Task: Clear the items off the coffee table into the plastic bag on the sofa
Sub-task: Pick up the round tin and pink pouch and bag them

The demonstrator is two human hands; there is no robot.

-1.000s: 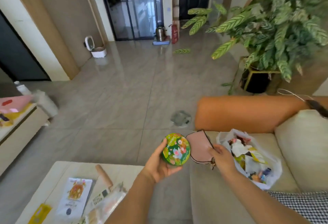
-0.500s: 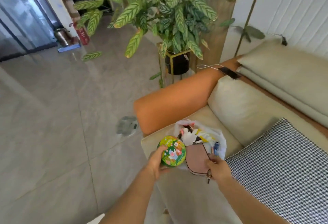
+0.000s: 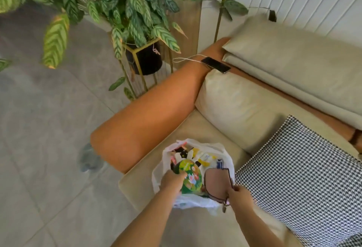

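Note:
A white plastic bag (image 3: 229, 157) lies open on the beige sofa seat (image 3: 199, 129), holding several small packets. My left hand (image 3: 172, 180) grips a round green tin with a flower pattern (image 3: 191, 176) right over the bag's mouth. My right hand (image 3: 240, 194) pinches the near edge of a flat pink pouch (image 3: 216, 183), held over the bag beside the tin. The coffee table is out of view.
An orange armrest (image 3: 148, 113) runs left of the bag, with a black phone (image 3: 215, 65) and its cable on it. A houndstooth cushion (image 3: 301, 172) lies to the right. A potted plant (image 3: 145, 58) on a gold stand rises behind the armrest.
My view has swung right from the coffee table to the sofa. Both hands have carried the tin and the pouch from beside the bag to over its open mouth.

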